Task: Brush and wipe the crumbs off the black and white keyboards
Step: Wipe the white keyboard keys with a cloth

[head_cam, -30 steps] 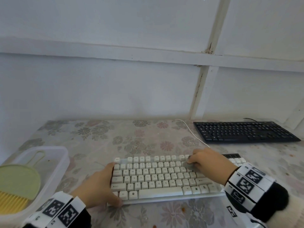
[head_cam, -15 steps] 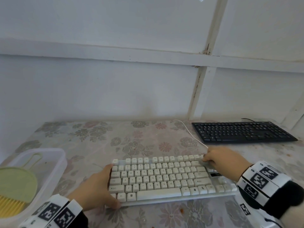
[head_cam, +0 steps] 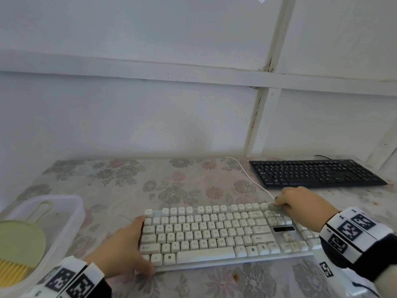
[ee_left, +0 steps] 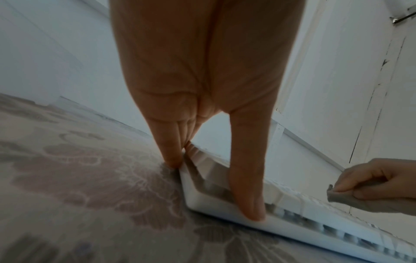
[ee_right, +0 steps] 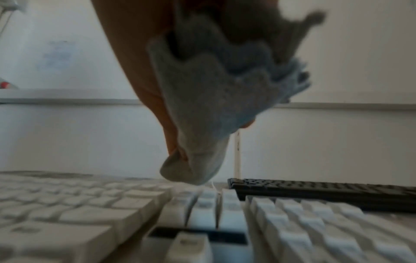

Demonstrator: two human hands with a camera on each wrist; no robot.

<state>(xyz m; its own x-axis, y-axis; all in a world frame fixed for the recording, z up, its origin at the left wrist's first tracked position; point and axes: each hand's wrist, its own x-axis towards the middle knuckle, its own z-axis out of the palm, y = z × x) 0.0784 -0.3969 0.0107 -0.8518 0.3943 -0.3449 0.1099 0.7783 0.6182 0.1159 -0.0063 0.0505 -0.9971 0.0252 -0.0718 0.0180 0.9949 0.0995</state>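
Cloth on the far right keys of the white keyboard [head_cam: 217, 231], left hand bracing the other end.

The right hand [head_cam: 300, 208] bunches a grey-blue cloth [ee_right: 211, 113] in curled fingers, its tip touching the top row. The left hand [head_cam: 126, 248] lies with straight fingers along the keyboard's left edge, thumb on the front corner. The black keyboard [head_cam: 313, 173] sits further back on the right of the floral desk [head_cam: 120, 181], apart from both hands. At left, a clear tub [head_cam: 73, 214] holds a green brush [head_cam: 19, 244].

We see the white keyboard [head_cam: 225, 233] flat at lower centre, the black keyboard [head_cam: 315, 173] flat at right, a grey cloth [ee_right: 202, 110] bunched over white keys.
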